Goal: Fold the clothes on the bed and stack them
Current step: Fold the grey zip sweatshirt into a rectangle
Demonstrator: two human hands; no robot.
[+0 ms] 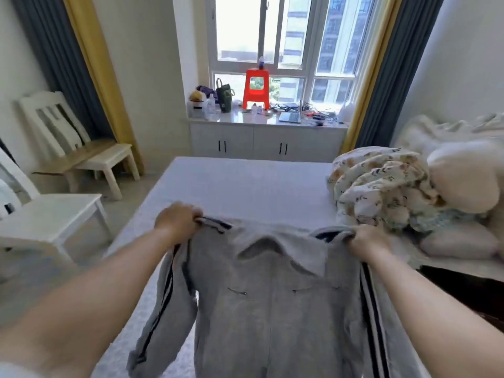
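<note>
Jacket point(272, 309) status: you're holding a grey collared jacket with dark stripes down the sleeves, spread out above the bed point(245, 186), near the bed's close edge. Your left hand point(177, 222) is gripping the left shoulder, fingers clenched round the striped fabric. Your right hand point(368, 241) is gripping the right shoulder the same way, fingers curled into the cloth. Both arms are reaching forward, the collar point(281, 252) is sitting between your hands and both sleeves are hanging down below them. Whether the jacket's lower part is touching the bed, can't tell.

Relative to the bed: a crumpled printed quilt point(381, 192) is lying on its right side, with a pale pillow point(463, 175) just beside the quilt, further right. White chairs point(54, 211) are standing left of the bed, more of them further back by the curtain point(90, 64). Past the bed's far end, a white cabinet point(267, 143) is sitting under the window point(297, 31), with a red plastic stool point(256, 88), a dark green bag point(224, 96) and a laptop point(290, 115) on top of it, plus small clutter too blurred to name.
</note>
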